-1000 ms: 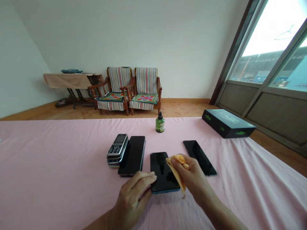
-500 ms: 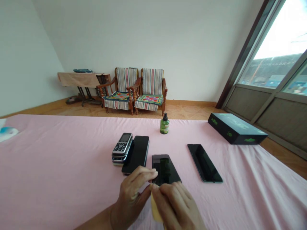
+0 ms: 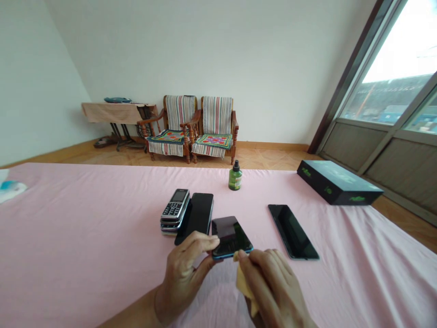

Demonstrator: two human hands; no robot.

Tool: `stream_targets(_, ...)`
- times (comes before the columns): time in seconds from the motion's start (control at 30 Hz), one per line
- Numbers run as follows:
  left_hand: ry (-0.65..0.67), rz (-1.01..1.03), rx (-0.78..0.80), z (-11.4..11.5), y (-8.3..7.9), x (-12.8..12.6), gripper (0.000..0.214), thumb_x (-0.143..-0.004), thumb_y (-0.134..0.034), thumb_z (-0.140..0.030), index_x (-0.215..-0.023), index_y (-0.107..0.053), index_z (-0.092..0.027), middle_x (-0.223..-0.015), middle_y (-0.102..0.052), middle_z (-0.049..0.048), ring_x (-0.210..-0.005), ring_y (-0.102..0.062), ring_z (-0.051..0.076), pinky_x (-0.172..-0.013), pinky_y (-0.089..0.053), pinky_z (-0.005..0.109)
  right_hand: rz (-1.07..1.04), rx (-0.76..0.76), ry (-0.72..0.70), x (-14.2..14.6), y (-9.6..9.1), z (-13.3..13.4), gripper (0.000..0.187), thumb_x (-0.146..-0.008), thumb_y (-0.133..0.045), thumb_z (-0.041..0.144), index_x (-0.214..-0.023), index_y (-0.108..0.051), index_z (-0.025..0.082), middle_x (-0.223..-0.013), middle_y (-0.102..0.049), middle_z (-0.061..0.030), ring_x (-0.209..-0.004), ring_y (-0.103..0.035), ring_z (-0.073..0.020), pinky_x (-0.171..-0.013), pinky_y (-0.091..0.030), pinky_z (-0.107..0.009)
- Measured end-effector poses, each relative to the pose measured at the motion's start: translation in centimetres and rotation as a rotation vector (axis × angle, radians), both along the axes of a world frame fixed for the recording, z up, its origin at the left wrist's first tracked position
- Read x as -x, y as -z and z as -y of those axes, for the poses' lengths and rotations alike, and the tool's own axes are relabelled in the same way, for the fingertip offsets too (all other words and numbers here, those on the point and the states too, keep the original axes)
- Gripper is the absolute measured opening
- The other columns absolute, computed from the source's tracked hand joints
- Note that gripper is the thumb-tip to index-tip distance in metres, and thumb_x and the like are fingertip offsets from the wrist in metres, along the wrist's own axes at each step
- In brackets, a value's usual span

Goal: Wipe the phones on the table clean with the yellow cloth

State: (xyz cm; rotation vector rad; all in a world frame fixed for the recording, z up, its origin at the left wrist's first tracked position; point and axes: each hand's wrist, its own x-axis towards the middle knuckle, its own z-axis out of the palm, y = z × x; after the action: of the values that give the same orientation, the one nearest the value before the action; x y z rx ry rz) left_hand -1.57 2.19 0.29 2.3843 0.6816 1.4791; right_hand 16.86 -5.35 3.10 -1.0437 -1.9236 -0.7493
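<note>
— Two checks from my console: what changed, and where is the phone?

— The black smartphone [image 3: 232, 237] now tilts with its blue near rim showing; a moment earlier it lay flatter, its near end hidden behind the hands. It sits at 12 o'clock from my hands, over a pink sheet [image 3: 85, 237]. I cannot tell whether it touches the sheet.

— And the fingers?

— On the left hand [image 3: 184, 278], the fingers are pressed together, their tips at the phone's left edge. On the right hand [image 3: 273, 287], they are close together, pinching a yellow cloth [image 3: 245, 284] against the near rim.

— Room to move?

— Tight at 10 o'clock: a second smartphone [image 3: 200, 212] lies just beside the phone, against a stack of keypad phones [image 3: 175, 209]. At 3 o'clock, a strip of sheet separates it from a third smartphone [image 3: 292, 231]. A green bottle [image 3: 235, 176] stands at 12 o'clock near the sheet's far edge, and a black box [image 3: 339, 182] lies at 2 o'clock.
</note>
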Motion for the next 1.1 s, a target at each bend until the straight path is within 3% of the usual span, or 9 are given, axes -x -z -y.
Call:
stream_targets(0.23, 0.026, -0.014, -0.002, 0.2, -0.1, -0.2, 0.015, -0.097, -0.056, -0.026, -0.102, -0.066, -0.015, -0.088, -0.07, 0.0078, -0.085, -0.07, 0.018, -0.075, -0.058, 0.023, 0.036, 0.083, 0.013, 1.1, 0.9, 0.3, 0.029, -0.092, -0.042, 0.003, -0.098, -0.067, 0.014, -0.072, -0.066, -0.0067, -0.066, -0.063, -0.0165, -0.066, -0.056, -0.029)
stream_targets(0.43, 0.03, -0.016, -0.025, 0.1, -0.1, -0.2, 0.014, -0.097, -0.056, -0.024, -0.103, -0.066, -0.016, -0.088, -0.07, 0.0079, -0.083, -0.07, 0.018, -0.073, -0.059, 0.024, 0.027, 0.101, -0.011, 0.3, 0.9, 0.4, 0.027, -0.094, -0.042, 0.01, -0.101, -0.068, 0.015, -0.075, -0.067, -0.0088, -0.067, -0.064, -0.018, -0.063, -0.056, -0.029)
stream_targets(0.63, 0.018, -0.021, -0.015, 0.0, 0.1, 0.0, 0.014, -0.096, -0.056, -0.023, -0.103, -0.066, -0.016, -0.087, -0.07, 0.0075, -0.082, -0.07, 0.018, -0.072, -0.059, 0.025, 0.014, 0.11, -0.004, 0.9, 0.8, 0.3, 0.026, -0.091, -0.043, 0.006, -0.096, -0.068, 0.013, -0.072, -0.066, -0.0078, -0.065, -0.063, -0.0171, -0.061, -0.054, -0.028)
stream_targets(0.87, 0.004, -0.037, -0.036, -0.1, 0.0, 0.0, 0.016, -0.098, -0.054, -0.025, -0.103, -0.065, -0.015, -0.086, -0.069, 0.0079, -0.082, -0.069, 0.018, -0.072, -0.058, 0.024, -0.048, 0.03, -0.012, 0.2, 0.9, -0.3, 0.026, -0.089, -0.039, 0.004, -0.094, -0.064, 0.008, -0.071, -0.066, -0.0106, -0.061, -0.06, -0.018, -0.055, -0.052, -0.03)
stream_targets(1.1, 0.038, -0.064, -0.012, 0.1, 0.6, 0.1, 0.014, -0.097, -0.054, -0.021, -0.104, -0.064, -0.016, -0.092, -0.07, 0.0085, -0.086, -0.069, 0.018, -0.076, -0.058, 0.025, -0.025, 0.063, -0.052, 1.4, 0.7, -0.1, 0.024, -0.089, -0.043, 0.003, -0.087, -0.066, 0.01, -0.065, -0.059, -0.0057, -0.059, -0.058, -0.0155, -0.057, -0.05, -0.028)
